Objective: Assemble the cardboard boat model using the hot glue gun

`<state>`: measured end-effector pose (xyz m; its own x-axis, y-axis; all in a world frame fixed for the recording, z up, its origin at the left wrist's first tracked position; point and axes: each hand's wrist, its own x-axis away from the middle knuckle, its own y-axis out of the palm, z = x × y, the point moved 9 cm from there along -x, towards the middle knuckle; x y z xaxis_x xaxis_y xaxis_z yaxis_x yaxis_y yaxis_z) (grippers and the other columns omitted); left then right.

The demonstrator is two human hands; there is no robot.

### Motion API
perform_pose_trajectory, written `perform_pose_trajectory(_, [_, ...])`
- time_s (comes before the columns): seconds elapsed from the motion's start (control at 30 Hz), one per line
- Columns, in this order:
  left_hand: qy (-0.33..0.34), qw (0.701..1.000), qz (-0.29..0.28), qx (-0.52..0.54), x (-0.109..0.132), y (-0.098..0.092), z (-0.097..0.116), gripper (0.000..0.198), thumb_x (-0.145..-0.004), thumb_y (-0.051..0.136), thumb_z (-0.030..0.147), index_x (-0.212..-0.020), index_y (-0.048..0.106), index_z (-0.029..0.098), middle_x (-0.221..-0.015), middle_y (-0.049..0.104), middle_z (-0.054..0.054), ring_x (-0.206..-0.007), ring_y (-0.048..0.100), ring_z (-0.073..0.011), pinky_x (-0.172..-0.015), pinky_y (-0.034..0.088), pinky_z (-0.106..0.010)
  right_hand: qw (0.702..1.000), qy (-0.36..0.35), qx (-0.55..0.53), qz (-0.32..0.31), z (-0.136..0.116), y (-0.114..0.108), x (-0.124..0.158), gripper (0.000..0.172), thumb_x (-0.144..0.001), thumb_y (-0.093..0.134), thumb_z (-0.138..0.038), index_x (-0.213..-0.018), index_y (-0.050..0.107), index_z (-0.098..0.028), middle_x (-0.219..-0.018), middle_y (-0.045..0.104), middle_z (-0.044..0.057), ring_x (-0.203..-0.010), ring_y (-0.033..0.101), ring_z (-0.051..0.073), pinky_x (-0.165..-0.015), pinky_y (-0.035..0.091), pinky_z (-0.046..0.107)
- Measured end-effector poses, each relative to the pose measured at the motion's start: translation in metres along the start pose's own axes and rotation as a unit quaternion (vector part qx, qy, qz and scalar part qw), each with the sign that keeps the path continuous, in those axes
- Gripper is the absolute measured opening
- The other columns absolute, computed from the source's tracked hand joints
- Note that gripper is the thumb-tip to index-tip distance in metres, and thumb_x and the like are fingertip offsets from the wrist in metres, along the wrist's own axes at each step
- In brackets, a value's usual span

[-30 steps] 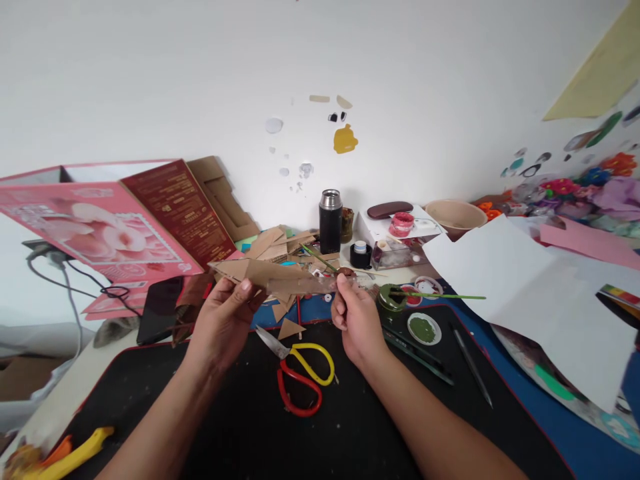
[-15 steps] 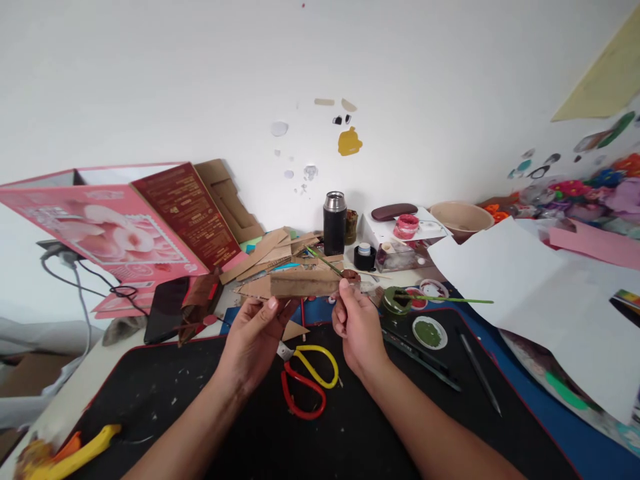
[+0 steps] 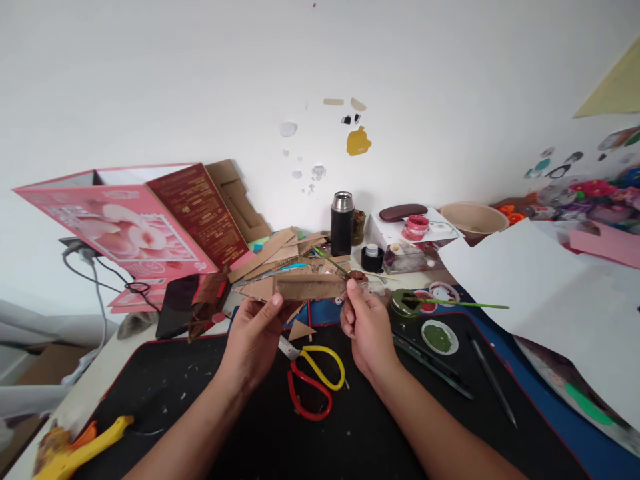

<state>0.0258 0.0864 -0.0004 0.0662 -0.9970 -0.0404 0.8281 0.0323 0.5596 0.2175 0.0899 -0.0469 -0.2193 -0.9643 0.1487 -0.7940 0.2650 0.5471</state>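
A long cardboard piece, folded lengthwise with a pointed left end, is held level above the black mat. My left hand grips its left part from below, thumb on the front face. My right hand pinches its right end between thumb and bent fingers. Below the hands lie scissors with one red and one yellow handle, blades partly hidden by my left hand. A small cardboard triangle rests just beyond them.
Behind the hands are cardboard scraps and a black thermos. Paint jars, a lid of green paint and pens lie right. A pink box leans at left; a yellow-handled tool sits front left. White paper covers the right side.
The view has shifted slightly, so most things appear farther right. The cardboard piece has turned a little, showing more of its pointed left end. Both hands keep their hold.
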Motion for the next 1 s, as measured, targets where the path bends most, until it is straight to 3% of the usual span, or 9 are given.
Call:
perform_pose_trajectory(0.3, [0.003, 1.0, -0.003, 0.001, -0.001, -0.002, 0.0, 0.028, -0.072, 0.098, 0.036, -0.087, 0.08, 0.022, -0.101, 0.086, -0.007, -0.116, 0.077, -0.0331, -0.111, 0.056, -0.054, 1.0, 0.021, 0.01, -0.018, 0.004, 0.003, 0.0, 0.061, -0.07, 0.09, -0.072, -0.066, 0.058, -0.02, -0.046, 0.038, -0.01, -0.038, 0.031, 0.005, -0.035, 0.022, 0.018])
perform_pose_trajectory(0.87, [-0.023, 0.999, 0.0, 0.04, -0.003, -0.01, -0.013, 0.025, -0.076, 0.096, 0.036, -0.092, 0.08, 0.024, -0.101, 0.085, -0.001, -0.1, 0.078, -0.0207, -0.11, 0.057, -0.045, 1.0, 0.012, 0.023, -0.009, 0.004, 0.001, -0.002, 0.062, -0.072, 0.087, -0.074, -0.065, 0.056, -0.021, -0.045, 0.038, -0.01, -0.037, 0.033, 0.006, -0.034, 0.023, 0.019])
perform_pose_trajectory(1.0, [-0.022, 0.999, 0.0, 0.04, -0.002, -0.008, -0.013, 0.024, -0.076, 0.096, 0.036, -0.081, 0.076, 0.024, -0.101, 0.085, -0.001, -0.101, 0.078, -0.0222, -0.11, 0.057, -0.048, 1.0, 0.01, 0.022, -0.01, 0.004, 0.001, -0.001, 0.064, -0.072, 0.088, -0.074, -0.062, 0.051, -0.022, -0.045, 0.037, -0.01, -0.038, 0.033, 0.007, -0.034, 0.024, 0.02])
